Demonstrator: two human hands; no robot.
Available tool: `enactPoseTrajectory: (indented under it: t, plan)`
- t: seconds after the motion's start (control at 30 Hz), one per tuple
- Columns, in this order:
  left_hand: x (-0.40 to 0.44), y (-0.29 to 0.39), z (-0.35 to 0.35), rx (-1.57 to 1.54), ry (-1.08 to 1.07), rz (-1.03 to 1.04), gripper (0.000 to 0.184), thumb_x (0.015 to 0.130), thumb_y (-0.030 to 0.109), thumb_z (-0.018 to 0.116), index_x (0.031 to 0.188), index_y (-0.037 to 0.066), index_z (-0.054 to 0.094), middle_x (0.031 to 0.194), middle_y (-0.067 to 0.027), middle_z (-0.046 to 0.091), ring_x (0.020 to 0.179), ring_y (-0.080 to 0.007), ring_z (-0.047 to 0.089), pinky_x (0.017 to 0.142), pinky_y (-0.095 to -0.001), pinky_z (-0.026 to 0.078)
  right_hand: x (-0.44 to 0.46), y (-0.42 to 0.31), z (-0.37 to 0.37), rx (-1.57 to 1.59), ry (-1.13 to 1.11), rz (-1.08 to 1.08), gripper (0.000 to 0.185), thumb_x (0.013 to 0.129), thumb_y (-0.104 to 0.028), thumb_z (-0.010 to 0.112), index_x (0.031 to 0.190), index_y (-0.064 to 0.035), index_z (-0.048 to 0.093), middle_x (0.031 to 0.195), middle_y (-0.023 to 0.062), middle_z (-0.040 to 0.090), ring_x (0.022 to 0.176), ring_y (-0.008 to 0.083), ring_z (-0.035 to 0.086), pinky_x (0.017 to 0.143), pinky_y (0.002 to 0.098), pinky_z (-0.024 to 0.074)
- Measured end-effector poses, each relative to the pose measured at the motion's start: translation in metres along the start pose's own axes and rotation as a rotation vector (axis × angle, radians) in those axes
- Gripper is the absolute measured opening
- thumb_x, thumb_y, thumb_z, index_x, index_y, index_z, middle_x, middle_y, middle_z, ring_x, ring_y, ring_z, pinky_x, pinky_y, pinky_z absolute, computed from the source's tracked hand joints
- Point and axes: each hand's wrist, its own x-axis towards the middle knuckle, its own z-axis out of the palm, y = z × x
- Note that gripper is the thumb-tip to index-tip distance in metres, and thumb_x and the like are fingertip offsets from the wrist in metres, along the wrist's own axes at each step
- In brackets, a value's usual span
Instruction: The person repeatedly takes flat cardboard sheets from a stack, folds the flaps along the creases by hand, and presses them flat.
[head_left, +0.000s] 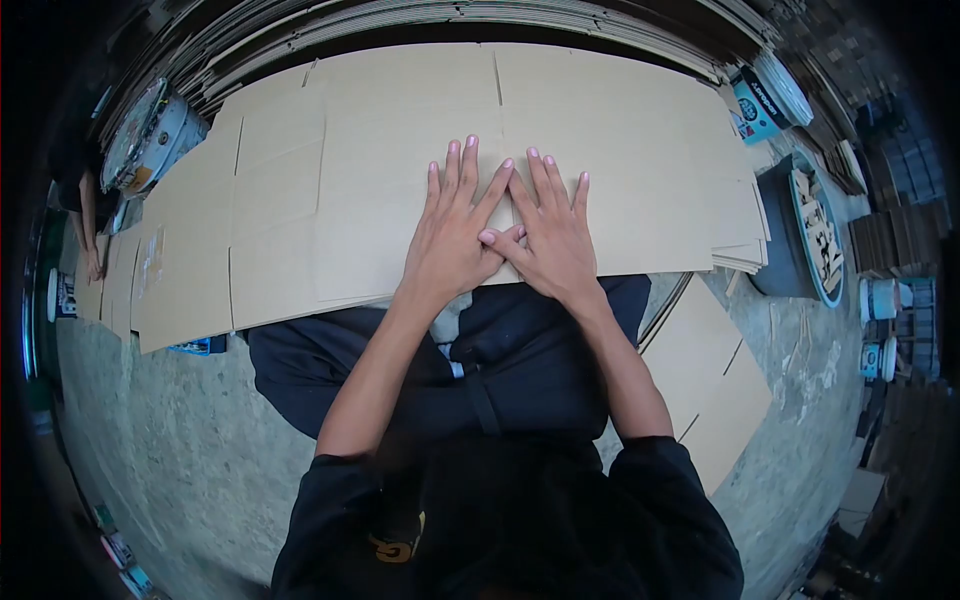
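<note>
A wide sheet of brown cardboard, with slits and fold lines, lies in front of my lap. My left hand rests palm down near its front edge, fingers spread. Beside it, my right hand is also flat on the cardboard with its fingers apart. The thumbs overlap and the index fingertips meet, framing a small gap. Neither hand holds anything. More sheet edges show beneath at the right end.
Flattened cardboard is stacked along the back. A white bucket stands at left, near a co-worker's arm. At right are a blue tub of cardboard scraps and a labelled bucket. Another cardboard sheet lies on the concrete floor.
</note>
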Motion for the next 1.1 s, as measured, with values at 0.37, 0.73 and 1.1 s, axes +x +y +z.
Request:
enactPoseTrajectory:
  t: [0.37, 0.73, 1.1]
  plan:
    - [0.0, 0.0, -0.001, -0.021, 0.004, 0.049, 0.066, 0.1, 0.041, 0.065, 0.16, 0.021, 0.048, 0.172, -0.0265, 0.021, 0.159, -0.0481, 0.021, 0.128, -0.0614, 0.019, 0.0, 0.0, -0.001, 0.031, 0.018, -0.008, 0.094, 0.094, -0.079, 0.049, 0.16, -0.012, 0.046, 0.169, 0.0209, 0.032, 0.158, 0.0386, 0.027, 0.126, 0.0698, 0.005]
    - [0.0, -0.001, -0.002, -0.027, 0.009, 0.079, 0.063, 0.098, 0.032, 0.068, 0.159, 0.026, 0.05, 0.172, -0.0262, 0.023, 0.159, -0.0462, 0.022, 0.128, -0.06, 0.021, -0.001, 0.001, -0.002, 0.046, 0.033, -0.016, 0.095, 0.093, -0.08, 0.051, 0.161, -0.0131, 0.045, 0.168, 0.022, 0.034, 0.156, 0.0399, 0.03, 0.125, 0.0705, 0.0075]
    - [-0.01, 0.0, -0.002, 0.015, 0.26, 0.219, 0.022, 0.088, 0.017, 0.076, 0.106, 0.005, 0.074, 0.132, -0.0129, 0.069, 0.127, -0.0273, 0.064, 0.111, -0.0466, 0.046, -0.002, 0.002, -0.013, 0.293, 0.201, -0.026, 0.099, 0.081, -0.073, 0.072, 0.15, -0.0051, 0.053, 0.157, 0.0241, 0.045, 0.146, 0.0421, 0.044, 0.123, 0.0728, 0.0137]
